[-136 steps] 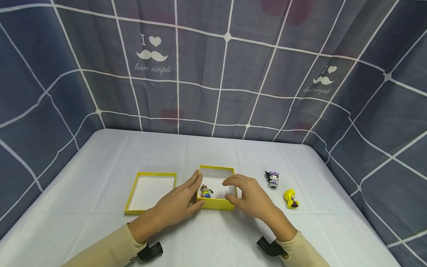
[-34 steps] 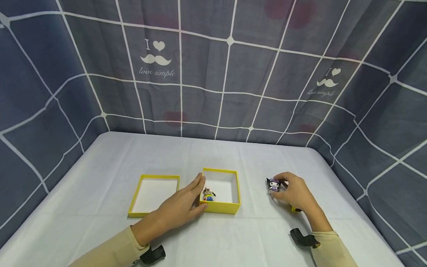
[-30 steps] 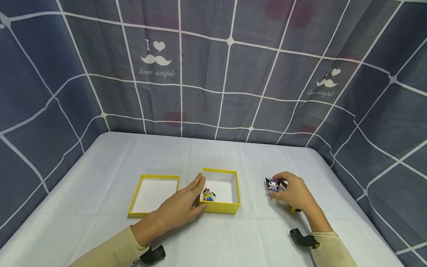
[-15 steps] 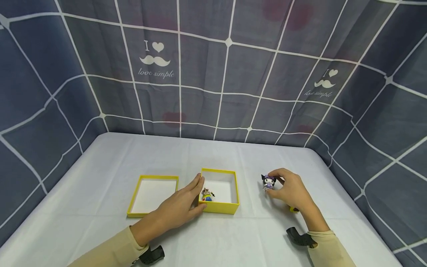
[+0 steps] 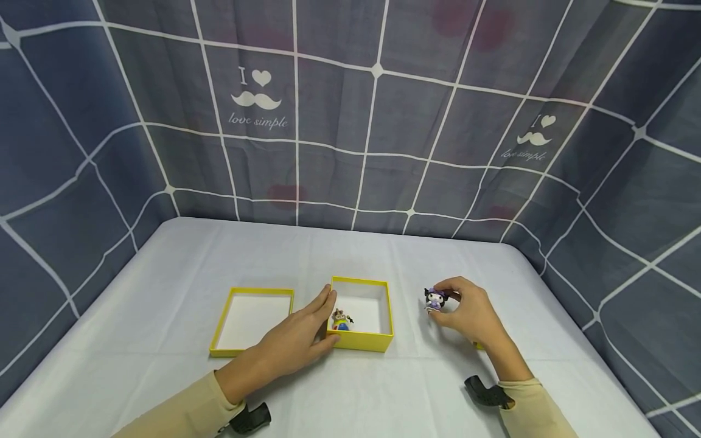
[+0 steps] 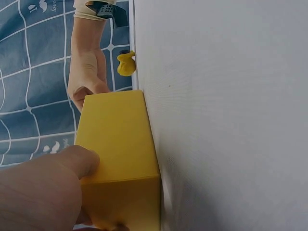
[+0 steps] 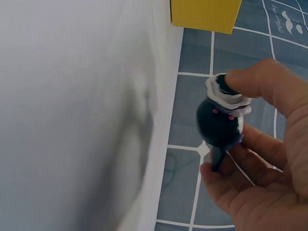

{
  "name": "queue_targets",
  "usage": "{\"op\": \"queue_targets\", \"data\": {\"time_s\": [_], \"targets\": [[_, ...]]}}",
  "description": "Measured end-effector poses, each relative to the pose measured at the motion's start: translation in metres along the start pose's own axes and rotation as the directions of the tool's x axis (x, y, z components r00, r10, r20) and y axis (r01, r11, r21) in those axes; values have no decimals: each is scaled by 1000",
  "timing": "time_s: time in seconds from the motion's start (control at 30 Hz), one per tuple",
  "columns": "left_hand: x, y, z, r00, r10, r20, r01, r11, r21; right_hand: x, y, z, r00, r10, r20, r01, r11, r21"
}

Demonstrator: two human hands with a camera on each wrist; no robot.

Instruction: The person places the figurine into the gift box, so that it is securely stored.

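Note:
My right hand (image 5: 465, 310) pinches a small figurine (image 5: 435, 299) with a white face, black pointed ears and purple clothes. In the right wrist view, the thumb presses the base of the figurine (image 7: 221, 120) and the fingers are at its head, apart from the table. My left hand (image 5: 290, 328) rests against a yellow box (image 5: 364, 342) with a white inside, straight fingers along its left wall and thumb on its front wall. A small figurine (image 5: 341, 321) in yellow and blue sits in the box's front left corner.
A shallow yellow-rimmed lid (image 5: 216, 331) lies inside up left of the box, partly behind my left hand. A yellow figurine (image 6: 126, 64) lies on the white table (image 5: 219, 401), mostly hidden behind my right hand in the head view. Grid-patterned curtains (image 5: 334, 103) enclose the table.
My right hand went from the box to the black-and-purple figurine, took hold of it, and has carried it left, up off the table. My left hand stays at the box.

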State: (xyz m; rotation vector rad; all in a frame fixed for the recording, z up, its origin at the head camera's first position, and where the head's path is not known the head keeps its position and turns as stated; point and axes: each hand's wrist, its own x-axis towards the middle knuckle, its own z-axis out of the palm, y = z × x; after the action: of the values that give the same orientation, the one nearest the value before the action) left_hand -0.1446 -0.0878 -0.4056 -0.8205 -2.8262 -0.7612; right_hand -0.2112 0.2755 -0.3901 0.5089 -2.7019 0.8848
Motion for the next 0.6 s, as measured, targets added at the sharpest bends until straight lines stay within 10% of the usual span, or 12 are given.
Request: {"op": "queue_targets", "data": {"time_s": [0.6], "targets": [[0, -1, 2, 1000, 21, -9, -21, 1000, 9, 7, -24, 1, 985, -148, -84, 152, 987, 51]]}}
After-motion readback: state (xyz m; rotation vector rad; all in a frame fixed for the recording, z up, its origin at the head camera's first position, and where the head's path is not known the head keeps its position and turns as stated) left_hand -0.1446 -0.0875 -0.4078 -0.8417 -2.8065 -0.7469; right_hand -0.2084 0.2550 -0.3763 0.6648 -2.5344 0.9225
